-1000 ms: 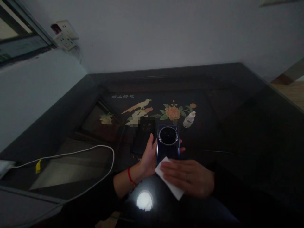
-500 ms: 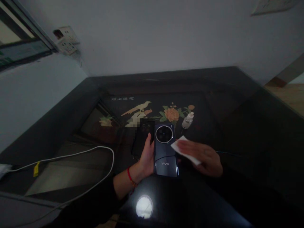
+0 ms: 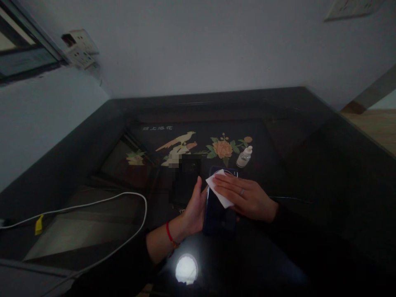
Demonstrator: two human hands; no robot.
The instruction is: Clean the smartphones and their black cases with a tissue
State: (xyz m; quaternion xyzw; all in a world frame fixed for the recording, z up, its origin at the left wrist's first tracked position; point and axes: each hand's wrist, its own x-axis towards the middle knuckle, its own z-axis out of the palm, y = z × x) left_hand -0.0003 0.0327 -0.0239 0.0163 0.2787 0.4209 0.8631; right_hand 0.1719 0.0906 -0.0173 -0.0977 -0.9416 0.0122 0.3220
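A dark blue smartphone (image 3: 219, 220) rests in my left hand (image 3: 195, 210), back side up, with the thumb along its left edge. My right hand (image 3: 250, 198) presses a folded white cloth or tissue (image 3: 220, 192) flat against the upper back of the phone, over the round camera ring, which is mostly covered. A ring shows on one finger. Just left of the phone, a black phone case or second dark phone (image 3: 186, 181) lies on the table, partly blurred out. Beyond the right hand stands a small clear dropper bottle (image 3: 244, 156) with a white cap and label.
The dark glossy table (image 3: 284, 136) carries an inlaid bird and flower picture. A white cable (image 3: 117, 196) with a yellow tag (image 3: 38, 225) curves across the left side. Wall sockets (image 3: 82, 47) sit at the back left. A round light reflection shines near the front edge.
My right hand has moved left, bringing the white cloth from the phone's right edge onto its camera area. The phone has tilted and shifted slightly right and down.
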